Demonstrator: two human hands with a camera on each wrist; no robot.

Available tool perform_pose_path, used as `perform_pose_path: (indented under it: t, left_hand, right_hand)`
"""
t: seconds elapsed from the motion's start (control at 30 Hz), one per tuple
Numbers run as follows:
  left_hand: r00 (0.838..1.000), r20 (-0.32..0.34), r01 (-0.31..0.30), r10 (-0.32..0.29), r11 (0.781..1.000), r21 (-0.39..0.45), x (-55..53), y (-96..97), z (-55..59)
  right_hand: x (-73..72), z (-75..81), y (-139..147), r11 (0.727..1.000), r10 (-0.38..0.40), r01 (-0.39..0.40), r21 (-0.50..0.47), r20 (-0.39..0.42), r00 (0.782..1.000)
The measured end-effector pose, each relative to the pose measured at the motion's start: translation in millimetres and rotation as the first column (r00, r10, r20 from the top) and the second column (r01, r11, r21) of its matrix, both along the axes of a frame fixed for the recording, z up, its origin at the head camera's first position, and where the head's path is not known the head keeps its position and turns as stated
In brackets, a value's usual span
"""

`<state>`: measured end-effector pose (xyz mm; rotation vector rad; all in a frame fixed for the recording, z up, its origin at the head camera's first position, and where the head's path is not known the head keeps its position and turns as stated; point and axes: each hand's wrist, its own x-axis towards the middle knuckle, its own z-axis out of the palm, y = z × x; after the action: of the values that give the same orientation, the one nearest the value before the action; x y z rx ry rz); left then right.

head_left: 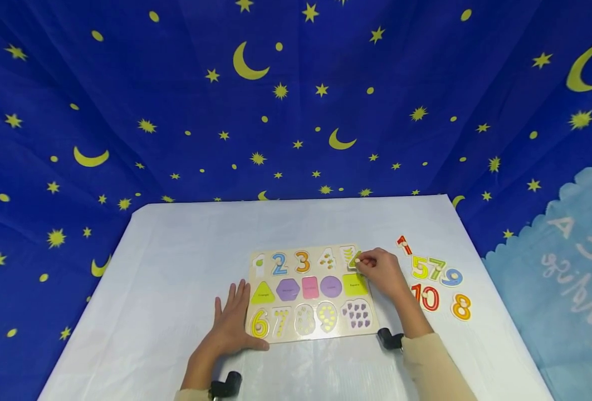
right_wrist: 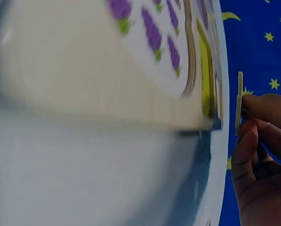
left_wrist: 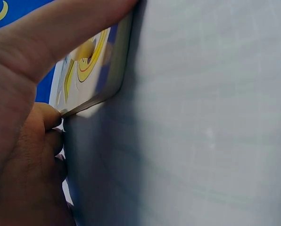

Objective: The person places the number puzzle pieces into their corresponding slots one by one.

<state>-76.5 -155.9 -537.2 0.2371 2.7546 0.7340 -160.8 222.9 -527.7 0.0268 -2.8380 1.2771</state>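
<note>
A wooden number puzzle board (head_left: 288,338) lies flat on the table. My left hand (head_left: 230,328) rests at its lower left corner, fingers straight along the left side and thumb along the front edge. With thumb and fingertips my right hand (head_left: 383,271) pinches the knob of a green number piece (head_left: 356,262), which looks like a 4, over the banana-picture slot at the top right. In the right wrist view that thin piece (right_wrist: 239,103) appears edge-on, apart from the board. A blue 2 (head_left: 279,264), an orange 3 (head_left: 303,262) and a yellow 6 (head_left: 260,323) sit in their slots.
Right of the board lie loose number pieces: a red 1 (head_left: 404,245), a yellow 5 (head_left: 419,267), a green 7 (head_left: 436,268), a blue 9 (head_left: 451,277), a red 10 (head_left: 430,299) and an orange 8 (head_left: 461,307). A blue star-patterned cloth (head_left: 296,111) hangs behind the white table (head_left: 185,239).
</note>
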Motion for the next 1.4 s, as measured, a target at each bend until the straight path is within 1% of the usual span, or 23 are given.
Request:
perform_pose_path:
  t: [0.1, 0.27, 0.53, 0.67, 0.83, 0.93, 1.07, 1.2, 1.4]
  left_hand:
    - [1.000, 0.001, 0.002, -0.002, 1.000, -0.006, -0.7, 0.8, -0.6]
    - [1.000, 0.010, -0.001, 0.001, 1.000, -0.020, -2.4, 0.7, -1.8]
    - [1.000, 0.022, -0.002, 0.002, 1.000, -0.020, -1.4, 0.2, -2.6]
    - [1.000, 0.029, 0.002, -0.001, 1.000, -0.024, -1.9, -0.8, -1.0]
    - [1.000, 0.015, -0.004, 0.004, 1.000, -0.024, -2.6, -1.3, 0.7]
    - [1.000, 0.020, -0.004, 0.005, 1.000, -0.023, -2.5, -0.5, 0.5]
    - [0.999, 0.034, -0.003, 0.004, 0.999, -0.034, -2.3, 0.5, -0.7]
    - [1.000, 0.028, -0.006, 0.007, 0.999, -0.033, -2.4, 0.8, -0.2]
    - [1.000, 0.025, -0.006, 0.007, 1.000, -0.028, -2.5, 0.9, 0.6]
  right_hand:
    - [-3.6, 0.1, -7.1, 1.000, -0.005, 0.005, -0.001, -0.002, 1.000]
    - [-10.1, -0.1, -18.5, 1.000, 0.025, -0.025, -0.010, -0.022, 0.999]
    - [-17.6, -5.1, -38.8, 0.998, 0.051, -0.051, -0.036, -0.018, 0.999]
    - [-22.1, -4.8, -49.1, 0.998, 0.052, -0.051, -0.040, 0.008, 0.999]
    - [-27.4, -1.7, -62.7, 0.999, 0.044, -0.043, -0.026, 0.027, 0.999]
    - [-28.4, -2.1, -68.3, 0.999, 0.033, -0.031, -0.028, 0.048, 0.998]
    - [-27.9, -6.8, -71.8, 1.000, 0.023, -0.022, -0.007, 0.084, 0.996]
    - [-28.3, -9.3, -73.1, 0.999, 0.027, -0.028, 0.016, 0.074, 0.997]
    - [-28.5, -6.2, -74.8, 0.998, 0.034, -0.037, 0.052, 0.064, 0.997]
